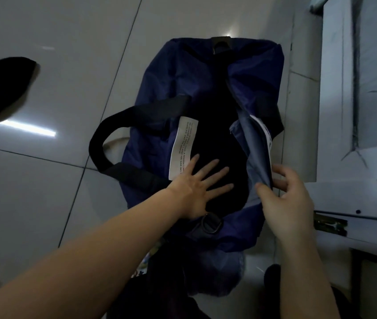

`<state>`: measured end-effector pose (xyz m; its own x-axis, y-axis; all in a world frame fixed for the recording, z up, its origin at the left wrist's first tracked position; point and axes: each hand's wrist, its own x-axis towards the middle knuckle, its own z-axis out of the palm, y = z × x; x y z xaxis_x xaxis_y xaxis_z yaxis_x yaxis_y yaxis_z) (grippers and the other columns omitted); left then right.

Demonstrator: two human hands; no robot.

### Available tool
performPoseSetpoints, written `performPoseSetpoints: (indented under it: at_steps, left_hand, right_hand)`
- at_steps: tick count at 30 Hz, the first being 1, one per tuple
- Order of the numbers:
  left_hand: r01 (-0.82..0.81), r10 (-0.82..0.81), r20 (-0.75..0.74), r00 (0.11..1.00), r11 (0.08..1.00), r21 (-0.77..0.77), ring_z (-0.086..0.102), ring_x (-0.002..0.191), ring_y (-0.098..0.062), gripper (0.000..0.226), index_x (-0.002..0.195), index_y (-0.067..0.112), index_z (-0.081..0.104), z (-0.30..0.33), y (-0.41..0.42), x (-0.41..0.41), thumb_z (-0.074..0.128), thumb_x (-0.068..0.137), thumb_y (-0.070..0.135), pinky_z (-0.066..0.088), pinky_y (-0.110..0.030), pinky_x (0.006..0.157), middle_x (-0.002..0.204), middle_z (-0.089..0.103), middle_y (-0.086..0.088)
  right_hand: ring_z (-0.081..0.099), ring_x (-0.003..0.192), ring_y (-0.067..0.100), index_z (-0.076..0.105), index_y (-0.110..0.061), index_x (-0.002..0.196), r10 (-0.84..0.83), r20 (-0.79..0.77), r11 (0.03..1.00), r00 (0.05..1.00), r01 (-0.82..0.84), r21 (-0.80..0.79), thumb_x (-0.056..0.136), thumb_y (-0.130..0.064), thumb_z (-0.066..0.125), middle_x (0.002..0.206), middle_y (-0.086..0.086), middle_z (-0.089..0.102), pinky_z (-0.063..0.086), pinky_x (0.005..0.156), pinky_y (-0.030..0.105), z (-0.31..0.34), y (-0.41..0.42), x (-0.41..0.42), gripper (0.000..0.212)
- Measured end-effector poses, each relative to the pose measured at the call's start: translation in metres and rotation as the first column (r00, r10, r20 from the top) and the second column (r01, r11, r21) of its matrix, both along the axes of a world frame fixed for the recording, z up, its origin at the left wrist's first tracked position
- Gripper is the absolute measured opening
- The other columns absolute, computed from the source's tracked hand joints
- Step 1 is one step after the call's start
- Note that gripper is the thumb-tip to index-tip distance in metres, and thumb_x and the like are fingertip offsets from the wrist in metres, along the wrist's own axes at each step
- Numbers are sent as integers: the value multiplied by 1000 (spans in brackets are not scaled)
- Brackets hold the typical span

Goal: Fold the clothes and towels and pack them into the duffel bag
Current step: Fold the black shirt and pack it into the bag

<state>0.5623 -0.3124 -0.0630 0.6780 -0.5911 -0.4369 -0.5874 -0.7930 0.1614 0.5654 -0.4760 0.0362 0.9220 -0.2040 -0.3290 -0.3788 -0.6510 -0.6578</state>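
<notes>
Left hand is lying flat, fingers spread straight, pressing on dark fabric inside the open duffel bag. Right hand is pinching the bag's right opening edge, thumb and fingers curled round it, just beside the left hand. One navy bag is sitting on the tiled floor under both hands. Two black handles, one white label touching the left fingertips.
</notes>
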Motion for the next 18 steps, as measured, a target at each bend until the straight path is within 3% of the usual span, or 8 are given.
performPoseSetpoints:
  at_steps: [2, 4, 6, 7, 10, 12, 14, 18]
  left_hand:
    - [-23, 25, 42, 999, 999, -41, -20, 145, -29, 75, 150, 35, -10, 1, 5, -1, 30, 93, 63, -14, -63, 111, 159, -20, -3]
    - [-180, 212, 194, 958, 969, -169, -5, 148, -29, 83, 152, 28, 16, 4, 13, -9, 44, 85, 67, -13, -64, 109, 161, 0, -5]
    - [-449, 501, 271, 822, 862, -235, 3, 148, -30, 89, 146, 18, 38, 14, 24, -22, 54, 75, 69, -9, -65, 109, 160, 13, -7]
    - [-576, 622, 279, 732, 783, -235, 0, 148, -32, 91, 146, 17, 38, 17, 31, -29, 54, 73, 69, -8, -66, 108, 161, 9, -8]
    - [-818, 851, 103, 515, 523, -240, -2, 146, -38, 96, 151, 39, 14, 21, 52, -52, 52, 70, 73, 3, -66, 110, 160, -8, -10]
    - [-883, 893, -102, 439, 408, -230, 2, 146, -35, 92, 147, 52, -5, 20, 60, -57, 51, 76, 72, 12, -57, 116, 160, -8, -12]
    - [-884, 880, -160, 447, 408, -227, 5, 147, -30, 86, 142, 54, -16, 16, 59, -55, 40, 81, 74, 12, -49, 117, 160, -4, -14]
    - [-870, 828, -275, 488, 435, -233, 7, 146, -32, 84, 141, 53, -20, 12, 44, -29, 41, 85, 70, 18, -45, 117, 160, -6, -14]
  right_hand:
    - [61, 91, 9, 52, -35, 113, -71, -20, 986, 997, 73, 150, 91, -14, 62, 112, -5, 62, 46, 71, 24, -7, 3, 3, 32]
    - [63, 96, 14, 55, -30, 112, -157, -94, 922, 983, 180, 342, 91, -11, 62, 112, -1, 65, 48, 77, 27, -17, 7, 3, 29]
    - [63, 101, 17, 56, -26, 119, -160, -215, 866, 963, 241, 438, 92, -15, 62, 115, 1, 65, 50, 85, 31, -37, 13, 0, 30]
    - [61, 106, 17, 53, -27, 122, -128, -252, 869, 959, 231, 437, 93, -19, 61, 120, 1, 62, 49, 91, 33, -48, 18, -4, 31]
    - [47, 120, 13, 40, -31, 134, -42, -191, 932, 981, 108, 347, 96, -29, 56, 133, -5, 44, 39, 103, 30, -76, 32, -16, 41]
    - [46, 112, 7, 38, -29, 131, -47, -132, 941, 990, 88, 328, 98, -26, 53, 124, -7, 43, 37, 95, 21, -82, 36, -16, 37]
    - [49, 103, 2, 38, -31, 124, -62, -132, 934, 989, 104, 341, 98, -25, 53, 116, -11, 46, 39, 90, 17, -83, 32, -12, 30]
    - [50, 121, 18, 43, -29, 134, -133, -151, 936, 980, 174, 304, 96, -30, 57, 135, 0, 49, 40, 107, 40, -86, 12, 2, 41]
